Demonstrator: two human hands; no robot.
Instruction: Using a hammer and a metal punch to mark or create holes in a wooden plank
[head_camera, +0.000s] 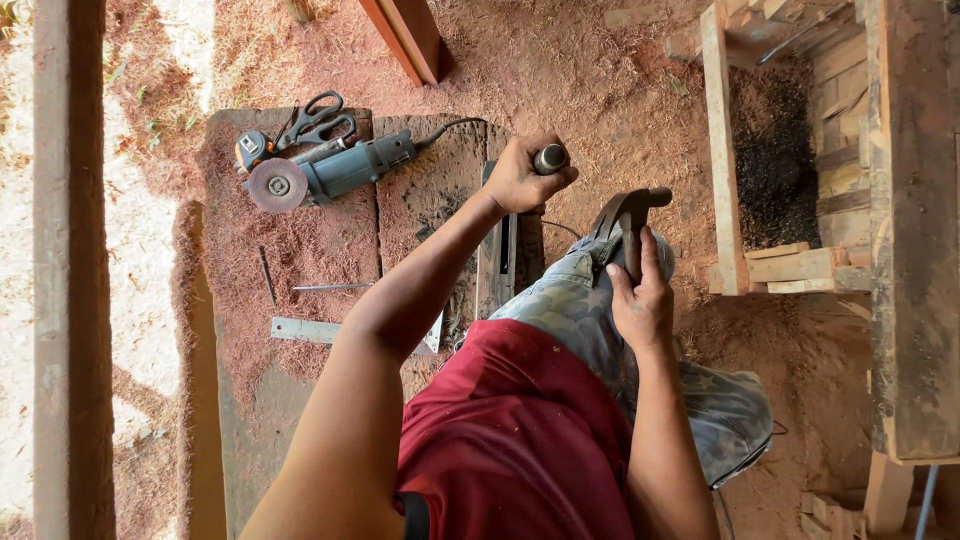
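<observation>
Left hand (520, 175) closed round a dark cylindrical handle (550, 158), right hand (640, 300) gripping a dark curved metal piece (622, 215) on the knee just beside it; angle grinder (330, 172) and scissors (315, 120) lie unused, well left; work judged mid-course.

Angle grinder (330, 170) and scissors (315, 120) occupy the board's (300, 400) far edge; a metal strip (305, 329) crosses its middle; open sawdust ground (590, 90) beyond; wooden crate (780, 150) blocks the right.
</observation>
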